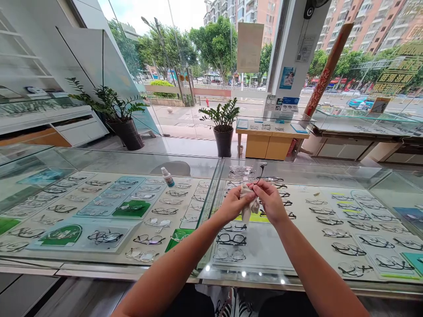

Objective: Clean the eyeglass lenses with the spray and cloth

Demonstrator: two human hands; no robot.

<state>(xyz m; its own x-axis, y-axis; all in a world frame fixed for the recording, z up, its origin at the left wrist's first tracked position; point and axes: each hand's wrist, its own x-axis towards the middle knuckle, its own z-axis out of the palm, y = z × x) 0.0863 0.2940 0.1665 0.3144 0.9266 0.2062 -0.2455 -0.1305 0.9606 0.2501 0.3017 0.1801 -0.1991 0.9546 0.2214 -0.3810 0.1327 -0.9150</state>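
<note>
Both my hands meet above the glass display counter point(264, 259). A pale cloth point(246, 211) is pinched in my left hand point(234, 203) and hangs down below the fingers. My right hand point(270, 202) is closed on a pair of eyeglasses point(262, 169), with a thin dark temple sticking up above the fingers. The cloth lies against the eyeglasses where the hands come together. Most of the frame is hidden by fingers and cloth.
A small white spray bottle point(168, 177) stands on the glass to the left. Rows of eyeglasses point(231, 239) lie inside the counter. Beyond it are a potted plant point(223, 136), another potted plant point(127, 132) and a wooden cabinet point(267, 146) by the window.
</note>
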